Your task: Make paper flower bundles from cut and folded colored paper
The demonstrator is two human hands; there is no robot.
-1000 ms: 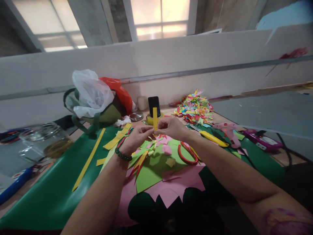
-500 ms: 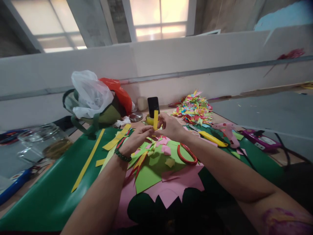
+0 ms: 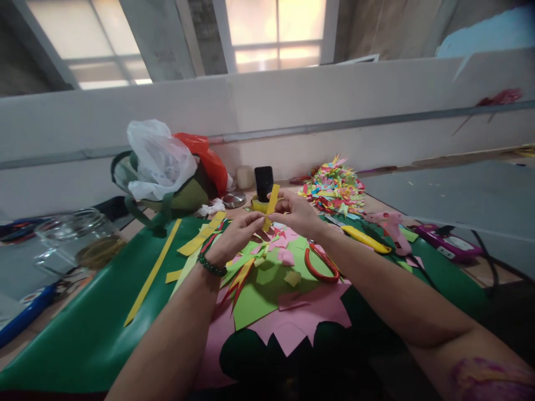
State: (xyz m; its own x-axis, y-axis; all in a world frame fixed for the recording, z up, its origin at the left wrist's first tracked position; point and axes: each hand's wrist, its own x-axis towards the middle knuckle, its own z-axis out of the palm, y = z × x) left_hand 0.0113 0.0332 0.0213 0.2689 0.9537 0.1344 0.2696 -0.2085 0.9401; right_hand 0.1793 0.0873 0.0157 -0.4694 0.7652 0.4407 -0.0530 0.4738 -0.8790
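Note:
Both my hands meet above the middle of the table, pinching a short yellow paper strip (image 3: 271, 204) that stands tilted to the right. My left hand (image 3: 234, 236), with a dark bead bracelet on the wrist, grips its lower end. My right hand (image 3: 296, 213) holds it from the right side, fingers closed. Below the hands lie light green paper (image 3: 267, 284), pink paper (image 3: 301, 320) with a zigzag edge and small cut scraps. Red-handled scissors (image 3: 320, 264) lie just under my right wrist.
A green sheet (image 3: 87, 328) covers the table, with long yellow strips (image 3: 152, 273) on it. A pile of coloured paper pieces (image 3: 334, 186), a pink glue gun (image 3: 390, 225), a yellow cutter (image 3: 365, 238), a black phone (image 3: 263, 182), a glass jar (image 3: 77, 239) and plastic bags (image 3: 161, 159) stand around.
The yellow strip has tipped from upright to leaning right, and my right hand has shifted slightly up along it. My left hand stays in place.

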